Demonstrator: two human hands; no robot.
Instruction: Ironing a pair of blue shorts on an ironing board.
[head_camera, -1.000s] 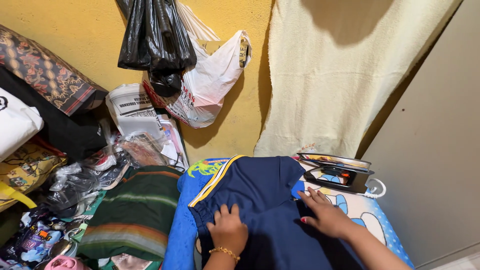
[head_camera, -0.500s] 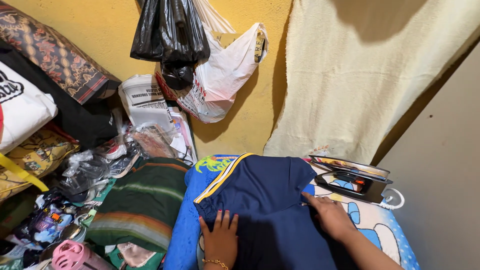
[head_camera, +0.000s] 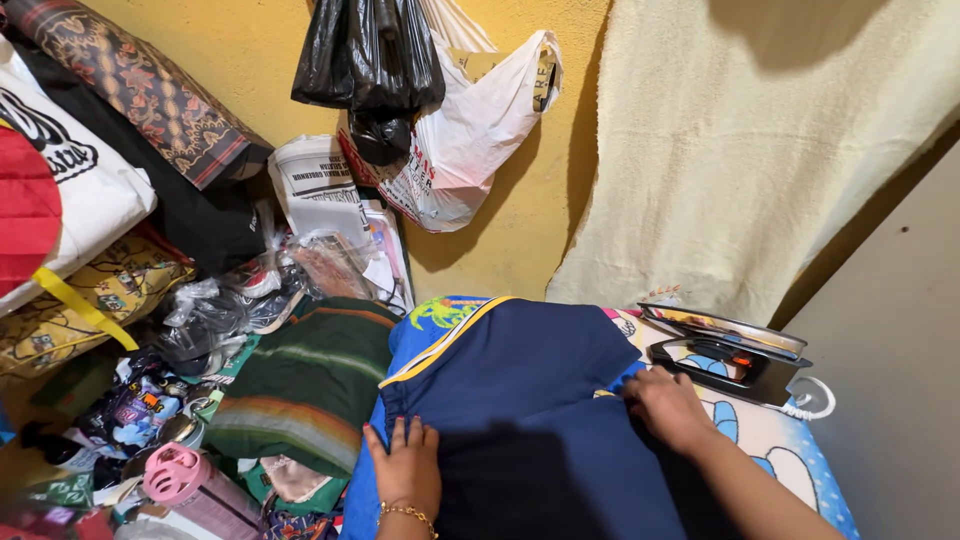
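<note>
2 hands press flat, fingers spread, holding nothing: the left hand (head_camera: 408, 468) on the near-left hem of navy shorts (head_camera: 520, 400), the right hand (head_camera: 665, 405) on their right edge. The soft knit runs toward 12 o'clock over a blue printed cover (head_camera: 770, 440). At 2 o'clock, nearer the right hand, stands a metal iron (head_camera: 728, 352).

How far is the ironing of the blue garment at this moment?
Done: the navy garment lies spread on the blue padded board. In hand: the left hand presses flat on its left edge, and the right hand on its right side. Left: the iron stands on end, untouched, so pressing has not begun.
</note>
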